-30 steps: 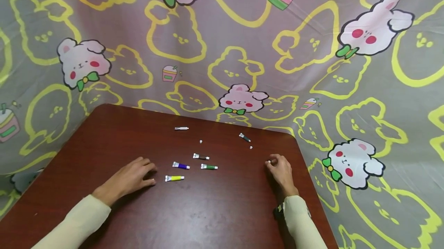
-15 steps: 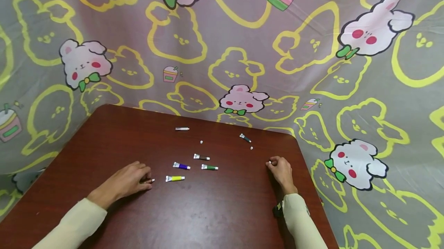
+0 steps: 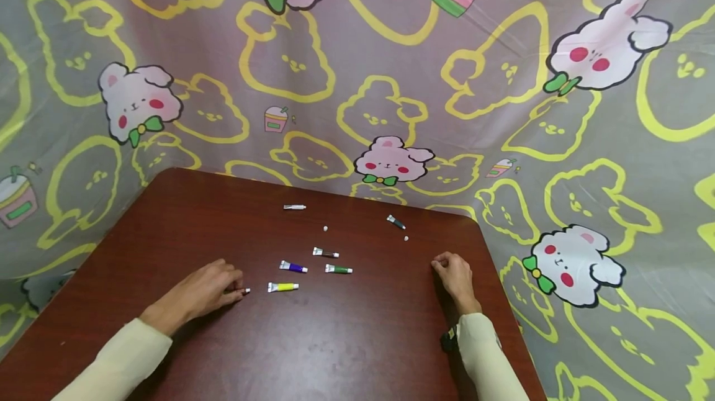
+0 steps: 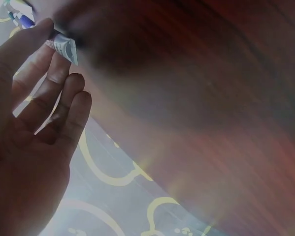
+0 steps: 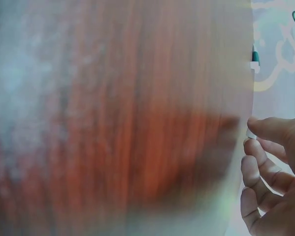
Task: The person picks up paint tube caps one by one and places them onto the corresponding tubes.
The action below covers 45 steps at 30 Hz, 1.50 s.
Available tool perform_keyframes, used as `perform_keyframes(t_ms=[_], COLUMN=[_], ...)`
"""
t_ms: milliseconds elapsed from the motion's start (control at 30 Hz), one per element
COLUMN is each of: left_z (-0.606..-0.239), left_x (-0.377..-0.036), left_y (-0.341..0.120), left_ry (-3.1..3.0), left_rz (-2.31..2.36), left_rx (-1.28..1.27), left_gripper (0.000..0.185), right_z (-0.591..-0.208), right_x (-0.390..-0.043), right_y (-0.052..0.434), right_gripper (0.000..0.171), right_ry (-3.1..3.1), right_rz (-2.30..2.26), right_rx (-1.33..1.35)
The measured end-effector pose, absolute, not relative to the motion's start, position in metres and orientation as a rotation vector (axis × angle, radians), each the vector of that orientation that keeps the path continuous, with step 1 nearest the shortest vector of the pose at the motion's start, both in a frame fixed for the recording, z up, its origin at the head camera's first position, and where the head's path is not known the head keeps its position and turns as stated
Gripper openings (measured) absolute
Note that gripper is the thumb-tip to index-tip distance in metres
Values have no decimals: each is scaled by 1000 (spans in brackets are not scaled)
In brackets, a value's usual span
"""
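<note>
left hand (image 3: 203, 292) pinching a small paint tube (image 4: 63, 45) at its fingertips, lower left of frame | right hand (image 3: 455, 274) curled, can't tell if it holds anything | risk: tiny tube could slip, or a sleeve knocks the yellow tube (image 3: 282, 287) just beside it

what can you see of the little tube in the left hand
The small paint tube is mostly hidden by the left hand. In the head view only a short dark stub with a whitish tip pokes out past the fingertips, low over the brown table. The left wrist view shows its flat, crimped silvery end, metal by the look, pinched between thumb and fingertips. Its colour band cannot be read. It lies just left of the yellow paint tube, apart from it.
</note>
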State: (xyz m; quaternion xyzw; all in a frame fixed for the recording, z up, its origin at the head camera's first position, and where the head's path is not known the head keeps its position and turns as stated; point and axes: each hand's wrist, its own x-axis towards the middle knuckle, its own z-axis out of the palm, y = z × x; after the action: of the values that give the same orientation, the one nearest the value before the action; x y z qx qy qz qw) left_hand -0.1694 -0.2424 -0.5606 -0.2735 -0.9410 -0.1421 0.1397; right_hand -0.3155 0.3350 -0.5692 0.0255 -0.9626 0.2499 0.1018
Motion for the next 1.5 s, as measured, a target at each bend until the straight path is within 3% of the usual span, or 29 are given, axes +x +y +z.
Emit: perform_keyframes(t_ms=[1500], left_z=[-517], left_x=[-215], left_y=[-171], left_ry=[-2574], left_rz=[-402], left_rx=[-907], left_gripper=[15], right_z=[-533], right_x=[-271], right_y=[280], right_gripper=[8], right_ry=[-2790], right_rz=[819], right_rx=[183])
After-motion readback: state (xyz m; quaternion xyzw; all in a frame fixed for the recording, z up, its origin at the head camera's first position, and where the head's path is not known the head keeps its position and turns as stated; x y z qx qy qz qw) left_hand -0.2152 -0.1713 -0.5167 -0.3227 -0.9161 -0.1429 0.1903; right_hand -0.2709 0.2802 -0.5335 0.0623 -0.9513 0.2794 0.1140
